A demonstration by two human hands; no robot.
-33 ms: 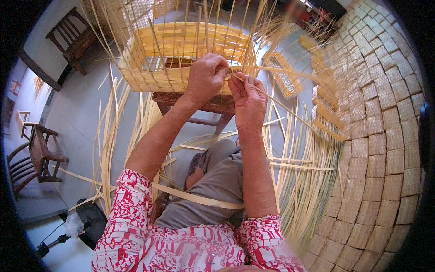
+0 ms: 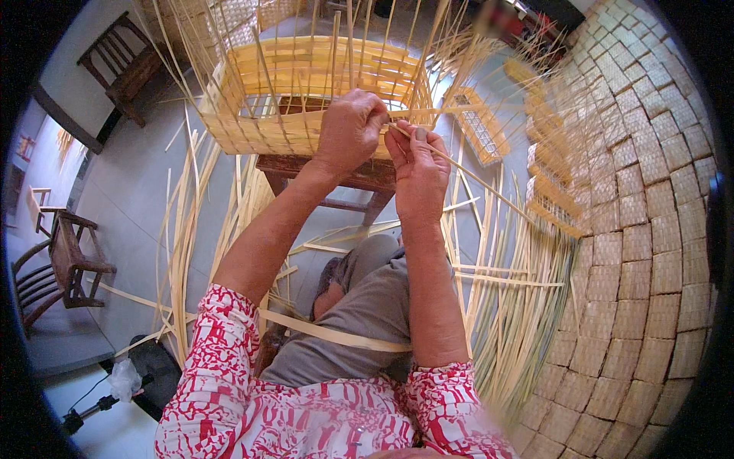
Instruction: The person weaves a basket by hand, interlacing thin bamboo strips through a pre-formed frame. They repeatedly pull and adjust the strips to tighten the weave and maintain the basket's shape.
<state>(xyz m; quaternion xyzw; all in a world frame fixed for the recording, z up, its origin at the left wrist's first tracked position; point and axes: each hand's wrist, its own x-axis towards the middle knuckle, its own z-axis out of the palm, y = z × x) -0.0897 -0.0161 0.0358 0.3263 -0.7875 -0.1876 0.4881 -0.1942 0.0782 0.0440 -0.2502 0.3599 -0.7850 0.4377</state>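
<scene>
A half-woven yellow bamboo basket (image 2: 248, 136), with tall upright strips rising from its walls, rests on a small dark wooden stool (image 2: 329, 170). My left hand (image 2: 350, 128) is closed at the near wall's rim, thumb and fingers pinching a bamboo strip there. Close beside it, my right hand (image 2: 419, 164) pinches a narrow bamboo strip (image 2: 480, 181) that trails down to the right. A wider, pale strip (image 2: 466, 112) stretches rightward from the same corner of the basket. The exact crossing of the strips is partly hidden by my fingertips.
Loose strips lie on the floor at left (image 2: 187, 229), and a thick bundle (image 2: 508, 314) lies at right. Several finished-looking yellow baskets (image 2: 482, 126) stand beyond it. A wall of stacked woven pieces (image 2: 634, 229) rises at far right. Wooden chairs (image 2: 76, 252) stand at left.
The wider strip on the right has swung slightly upward. Both hands keep nearly the same place and grip.
</scene>
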